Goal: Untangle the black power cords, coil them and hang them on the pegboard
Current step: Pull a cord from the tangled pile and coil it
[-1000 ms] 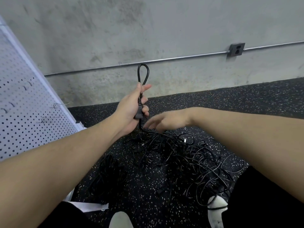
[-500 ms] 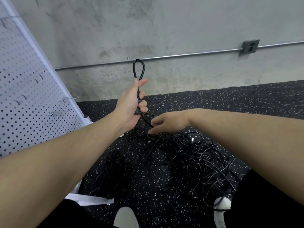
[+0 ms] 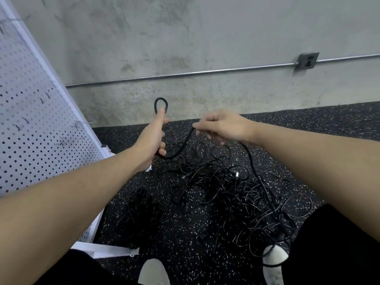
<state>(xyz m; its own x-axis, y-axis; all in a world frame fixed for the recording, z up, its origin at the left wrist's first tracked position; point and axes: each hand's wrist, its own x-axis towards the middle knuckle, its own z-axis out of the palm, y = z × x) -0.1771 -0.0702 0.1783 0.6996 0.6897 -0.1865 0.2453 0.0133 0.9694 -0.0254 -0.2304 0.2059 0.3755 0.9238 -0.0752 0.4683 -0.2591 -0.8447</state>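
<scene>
My left hand (image 3: 153, 138) grips a black power cord (image 3: 181, 148), and a small loop of it sticks up above my thumb. My right hand (image 3: 221, 125) pinches the same cord a short way along, lifted off the floor. From that hand the cord drops down to the right into a tangled pile of black cords (image 3: 230, 194) on the speckled floor. A separate dark bundle of cord (image 3: 141, 212) lies on the floor to the left of the pile. The white pegboard (image 3: 26, 120) leans at the left, with a few metal hooks on it.
A concrete wall with a metal conduit (image 3: 185, 74) and an outlet box (image 3: 307, 60) closes the far side. The pegboard's white base frame (image 3: 107, 248) lies on the floor near my knees. My white-socked feet (image 3: 274, 259) sit at the pile's near edge.
My right hand rose from the pile and now pinches the cord up beside my left hand. My left hand kept its grip, with less of the loop showing above it.
</scene>
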